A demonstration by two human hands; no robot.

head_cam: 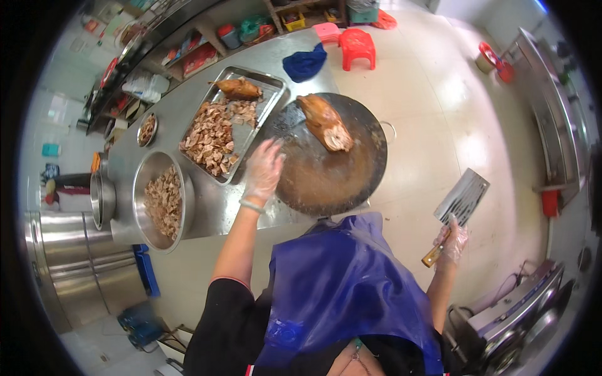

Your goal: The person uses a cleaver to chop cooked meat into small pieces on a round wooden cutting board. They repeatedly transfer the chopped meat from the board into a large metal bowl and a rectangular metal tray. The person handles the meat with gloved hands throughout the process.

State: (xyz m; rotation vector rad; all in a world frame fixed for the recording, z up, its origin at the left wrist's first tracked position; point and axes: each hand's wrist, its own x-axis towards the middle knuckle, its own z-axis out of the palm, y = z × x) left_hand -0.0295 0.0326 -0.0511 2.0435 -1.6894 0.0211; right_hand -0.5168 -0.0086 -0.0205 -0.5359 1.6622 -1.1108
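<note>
Gripped by its wooden handle, a broad metal cleaver [463, 197] is in my right hand [452, 242], out to the right over the floor. The blade has dark wet streaks. My left hand [267, 169], in a clear plastic glove, holds nothing and hovers at the left edge of a round dark chopping block [324, 183]. On the block's far side lies a browned roast bird [324, 122], its cut end facing me. A rectangular metal tray [244, 134] beyond my left hand holds chopped meat pieces [209, 138] and another browned bird piece [237, 88].
A large steel bowl [189, 202] of chopped meat and a small bowl [154, 131] stand on the steel table [214, 207]. A dark blue cloth [304, 63] lies at the far end. Red plastic stool [357, 47] stands beyond; a stove [522, 301] is at right.
</note>
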